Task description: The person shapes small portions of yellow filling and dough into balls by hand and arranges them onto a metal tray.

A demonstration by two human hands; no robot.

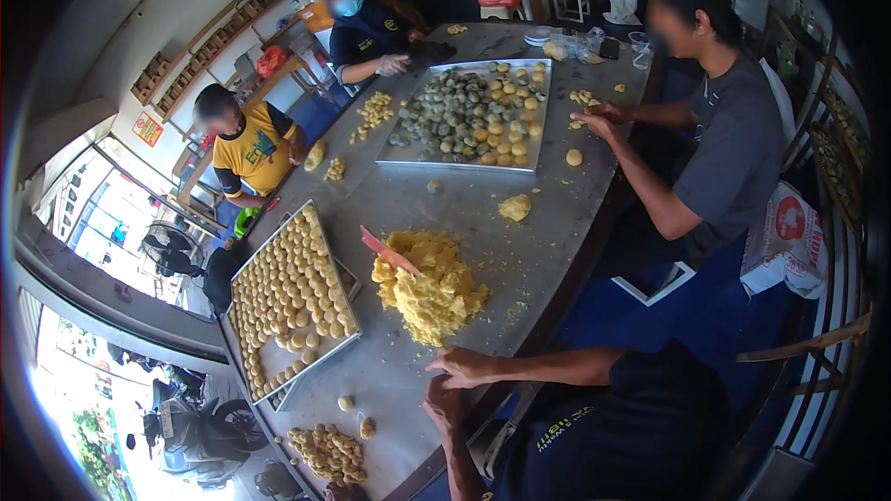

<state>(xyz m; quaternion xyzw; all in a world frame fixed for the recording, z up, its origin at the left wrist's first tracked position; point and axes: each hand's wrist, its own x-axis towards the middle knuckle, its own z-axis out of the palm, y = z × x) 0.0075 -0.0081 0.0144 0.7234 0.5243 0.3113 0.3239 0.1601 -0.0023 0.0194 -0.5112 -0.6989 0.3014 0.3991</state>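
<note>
Near the front edge of the metal table, my left hand (445, 405) and my right hand (466, 367) are brought together, palm to palm, with fingers curled. Whatever lies between them is hidden. Just beyond them rises a heap of crumbly yellow dough (432, 292), with a pink scraper (388, 250) stuck into it. To the left of my hands, a lone dough ball (345, 403) and another small lump (368, 428) rest on the table. Closer to the lower edge is a pile of small tan pieces (327, 455).
A tilted tray of pale round balls (295, 295) stands at the left edge. Farther off lies a large tray (390, 164) of dark green and yellow balls. Three co-workers sit around the table; the right one's hands (599, 118) work a small piece. A yellow lump (514, 208) lies mid-table.
</note>
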